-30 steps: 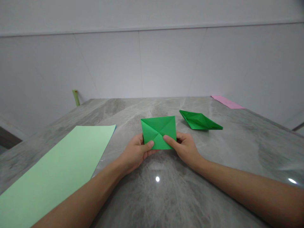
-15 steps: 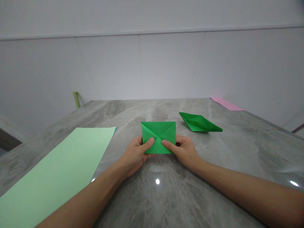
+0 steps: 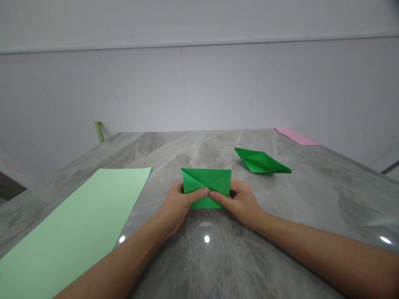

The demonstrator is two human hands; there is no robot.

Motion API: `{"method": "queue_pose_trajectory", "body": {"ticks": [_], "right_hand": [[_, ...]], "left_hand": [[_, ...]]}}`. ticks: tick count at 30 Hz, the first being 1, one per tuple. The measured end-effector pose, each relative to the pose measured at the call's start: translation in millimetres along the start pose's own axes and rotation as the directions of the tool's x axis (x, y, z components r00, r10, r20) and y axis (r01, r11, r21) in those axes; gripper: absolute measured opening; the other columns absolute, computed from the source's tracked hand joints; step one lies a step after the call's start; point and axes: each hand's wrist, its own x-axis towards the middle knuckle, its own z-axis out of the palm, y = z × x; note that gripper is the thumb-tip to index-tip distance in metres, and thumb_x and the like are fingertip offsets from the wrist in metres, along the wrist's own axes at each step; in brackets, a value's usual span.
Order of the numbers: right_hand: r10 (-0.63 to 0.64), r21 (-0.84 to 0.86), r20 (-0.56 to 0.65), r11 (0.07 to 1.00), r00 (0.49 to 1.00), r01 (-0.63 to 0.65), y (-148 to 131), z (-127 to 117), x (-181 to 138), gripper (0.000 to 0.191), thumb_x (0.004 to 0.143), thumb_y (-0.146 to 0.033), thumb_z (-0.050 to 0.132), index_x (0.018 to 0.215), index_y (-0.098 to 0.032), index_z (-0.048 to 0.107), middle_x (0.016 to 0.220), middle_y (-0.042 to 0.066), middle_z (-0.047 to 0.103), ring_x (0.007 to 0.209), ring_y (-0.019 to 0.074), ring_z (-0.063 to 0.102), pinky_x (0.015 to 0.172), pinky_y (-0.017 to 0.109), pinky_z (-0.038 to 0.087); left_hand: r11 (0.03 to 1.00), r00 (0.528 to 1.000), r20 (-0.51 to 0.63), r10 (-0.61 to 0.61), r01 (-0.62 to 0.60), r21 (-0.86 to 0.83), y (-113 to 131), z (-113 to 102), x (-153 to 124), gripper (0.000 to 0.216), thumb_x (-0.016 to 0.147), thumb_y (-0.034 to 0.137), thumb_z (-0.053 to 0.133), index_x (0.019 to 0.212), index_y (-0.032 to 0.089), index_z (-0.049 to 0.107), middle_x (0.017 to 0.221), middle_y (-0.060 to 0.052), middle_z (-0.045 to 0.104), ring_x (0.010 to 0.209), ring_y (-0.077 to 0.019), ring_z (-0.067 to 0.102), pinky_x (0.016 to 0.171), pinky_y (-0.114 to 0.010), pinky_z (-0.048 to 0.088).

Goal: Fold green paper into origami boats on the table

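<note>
Between my two hands is a folded green paper (image 3: pixel 207 178), a rectangle with diagonal creases meeting near its middle. My left hand (image 3: pixel 179 203) grips its left side, thumb laid across the front. From the right, my right hand (image 3: pixel 245 202) pinches it the same way. Both thumb tips nearly touch at the centre, where the creases meet. Most of my other fingers are hidden behind the paper. Beyond my right hand, a folded green paper boat (image 3: pixel 262 162) lies on the table, pointed at both ends.
Pale green sheets (image 3: pixel 81 220) lie at the left on the grey marbled table (image 3: pixel 202 270), with a blue edge showing underneath. A pink paper (image 3: pixel 297 137) rests at the far right edge. Behind the table stands a white wall (image 3: pixel 215 87). A light green object (image 3: pixel 99 131) is at the far left.
The folded green paper has come slightly lower and tilts back more. My thumbs have slid inward, closer together at its centre. The paper boat and the sheets stay in place.
</note>
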Motion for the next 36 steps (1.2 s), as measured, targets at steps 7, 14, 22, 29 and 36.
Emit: {"method": "queue_pose_trajectory", "body": {"ticks": [7,14,22,29,36], "right_hand": [[0.030,0.019,0.017,0.999,0.999,-0.031,2.0,1.6,-0.4,0.019,0.081,-0.036,0.069,0.092,-0.020,0.072,0.085,0.003,0.074,0.075,0.0181,0.066,0.066,0.029,0.054],[0.159,0.142,0.096,0.975,0.983,-0.172,-0.4,3.7,0.8,0.023,0.082,-0.040,0.067,0.076,-0.018,0.068,0.064,-0.001,0.065,0.053,0.0127,0.058,0.051,0.024,0.048],[0.351,0.279,0.156,0.881,0.923,-0.382,2.9,0.7,5.9,0.035,0.072,-0.049,0.075,0.067,-0.016,0.064,0.051,-0.002,0.059,0.042,0.0105,0.053,0.042,0.022,0.044],[0.376,0.367,0.142,0.839,0.916,-0.402,8.4,-0.7,9.5,0.033,0.069,-0.045,0.077,0.067,-0.015,0.064,0.052,-0.002,0.058,0.041,0.0088,0.050,0.041,0.021,0.042],[0.377,0.398,0.149,0.823,0.914,-0.404,16.4,-1.6,10.0,0.032,0.073,-0.044,0.075,0.069,-0.015,0.063,0.051,-0.003,0.057,0.039,0.0078,0.048,0.039,0.019,0.039]], "left_hand": [[0.998,0.998,-0.032,0.050,-0.048,0.046,-1.3,-0.6,1.1,0.032,0.066,0.024,0.084,0.094,0.011,0.075,0.095,-0.012,0.076,0.083,-0.0255,0.071,0.085,-0.039,0.053],[0.998,0.994,-0.105,-0.008,0.001,-0.063,5.0,1.4,1.1,0.029,0.066,0.022,0.083,0.091,0.010,0.073,0.090,-0.010,0.076,0.077,-0.0210,0.071,0.076,-0.032,0.056],[0.993,0.994,-0.076,-0.076,0.068,-0.097,11.4,2.3,-1.0,0.023,0.077,0.020,0.076,0.095,0.007,0.071,0.098,-0.015,0.075,0.081,-0.0220,0.072,0.076,-0.031,0.060],[0.983,0.987,-0.030,-0.160,0.162,0.084,9.6,-1.3,2.2,0.021,0.090,0.022,0.062,0.101,0.006,0.068,0.092,-0.015,0.075,0.066,-0.0175,0.071,0.056,-0.025,0.061],[0.982,0.984,0.033,-0.173,0.170,0.084,11.5,-3.5,1.1,0.019,0.091,0.020,0.060,0.101,0.006,0.070,0.092,-0.014,0.075,0.068,-0.0170,0.073,0.057,-0.021,0.061]]}}
